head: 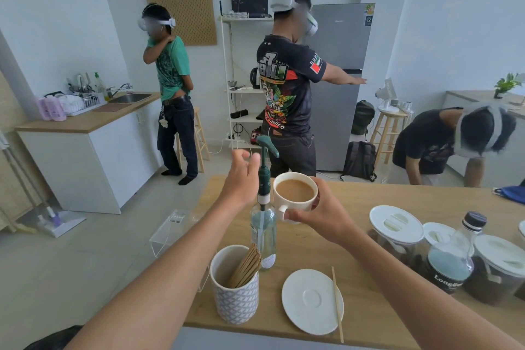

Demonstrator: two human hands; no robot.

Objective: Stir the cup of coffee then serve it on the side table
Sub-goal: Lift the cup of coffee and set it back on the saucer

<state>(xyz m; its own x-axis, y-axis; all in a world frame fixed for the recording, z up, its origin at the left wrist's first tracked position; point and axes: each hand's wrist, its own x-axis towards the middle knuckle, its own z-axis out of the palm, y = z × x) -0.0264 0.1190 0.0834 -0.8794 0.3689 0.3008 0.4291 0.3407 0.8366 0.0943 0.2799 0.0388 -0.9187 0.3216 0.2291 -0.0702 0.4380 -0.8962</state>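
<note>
While three people wearing white headsets stand and bend in the floor space beyond the long light-wood counter (383, 207), any route away from it looks crowded — a bump from the nearest one, in the black printed shirt (287, 94), could knock the carrying arm. No side table can be picked out for certain in this view, so the way there is a guess.

On the counter, the tall clear glass bottle with a dark green pump head (262, 224) stands just beside the raised drink. Its spout sits at about rim height, so a leftward swing could clip it and tip bottle or drink. Behind the right forearm sit white-lidded clear jars of dark beans (397, 231) and a dark-capped bottle (457, 253); a low elbow could catch them.

The white ceramic cup of milky brown coffee (295, 193) is lifted off the counter, filled close to the brim — I judge a tilt or quick step would slop it. The right hand (321, 213) grasps it, fingers wrapped round the far wall and the thumb pressed at the handle. The left hand (241, 176) hovers beside the pump head, fingers loosely spread, holding nothing.

The round white saucer (311, 300) lies bare near the front edge, with a thin wooden stir stick (337, 304) resting across its right rim; the patterned grey-and-white holder of spare sticks (235, 287) stands just left. Served without the saucer, drips would land on the table.
</note>
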